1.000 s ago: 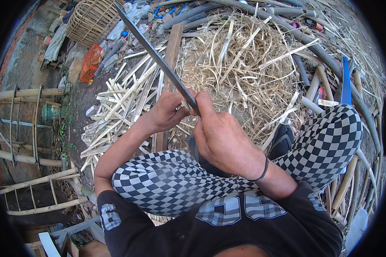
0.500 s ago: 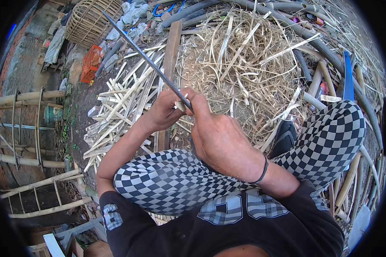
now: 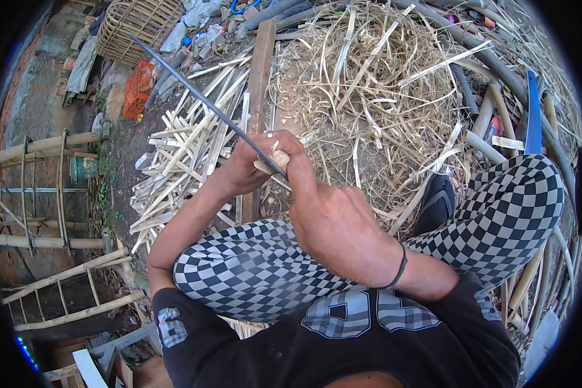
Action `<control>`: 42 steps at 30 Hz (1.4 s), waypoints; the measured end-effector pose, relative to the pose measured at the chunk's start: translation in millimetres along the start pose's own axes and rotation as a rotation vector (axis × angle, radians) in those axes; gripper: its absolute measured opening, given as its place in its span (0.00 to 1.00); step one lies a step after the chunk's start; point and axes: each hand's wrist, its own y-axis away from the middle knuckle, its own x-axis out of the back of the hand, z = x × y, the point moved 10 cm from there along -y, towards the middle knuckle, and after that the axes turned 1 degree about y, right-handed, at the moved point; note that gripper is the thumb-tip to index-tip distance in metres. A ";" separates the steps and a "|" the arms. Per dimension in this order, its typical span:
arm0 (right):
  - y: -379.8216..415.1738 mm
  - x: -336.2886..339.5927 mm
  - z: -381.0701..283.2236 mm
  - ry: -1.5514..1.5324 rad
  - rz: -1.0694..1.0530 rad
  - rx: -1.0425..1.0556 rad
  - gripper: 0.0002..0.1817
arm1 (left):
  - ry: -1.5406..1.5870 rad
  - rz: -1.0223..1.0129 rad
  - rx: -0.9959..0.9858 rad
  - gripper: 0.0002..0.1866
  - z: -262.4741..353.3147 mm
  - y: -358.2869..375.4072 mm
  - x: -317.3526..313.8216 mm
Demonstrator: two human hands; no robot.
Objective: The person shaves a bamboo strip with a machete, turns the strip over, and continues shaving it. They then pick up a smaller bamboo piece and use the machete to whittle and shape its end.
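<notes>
My right hand (image 3: 343, 226) is closed round the near end of a long, narrow, dark knife (image 3: 200, 97), whose blade points up and to the left. The grip itself is hidden in my fist. My left hand (image 3: 255, 161) is closed on a short piece of pale wood, probably bamboo (image 3: 275, 163), with curled shavings at its end. The blade lies against this piece, and my right thumb rests close beside it. Both hands meet above my crossed legs in checkered trousers (image 3: 252, 265).
Pale split strips (image 3: 187, 149) lie heaped at left beside a wooden plank (image 3: 260, 77). A tangle of shavings (image 3: 375, 84) covers the ground ahead. A blue saw blade (image 3: 533, 113) stands at right among poles. An orange crate (image 3: 136, 89) and a woven basket (image 3: 139, 29) are at upper left.
The blade has shifted slightly left and down at its tip. More of the pale piece and its curled shaving now shows between my hands. Both hands keep their hold.
</notes>
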 end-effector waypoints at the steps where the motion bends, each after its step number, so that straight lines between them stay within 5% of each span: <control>1: -0.2 -5.7 3.0 -0.005 -0.008 -0.007 0.15 | 0.008 0.002 0.048 0.08 -5.8 1.6 -1.4; 27: -3.4 -21.0 14.5 0.029 0.052 0.057 0.16 | 0.013 -0.065 0.118 0.19 -22.5 7.9 -6.2; 42: 2.8 -17.8 5.3 -0.003 -0.077 0.105 0.15 | 0.115 -0.123 0.054 0.16 -25.2 10.6 -15.9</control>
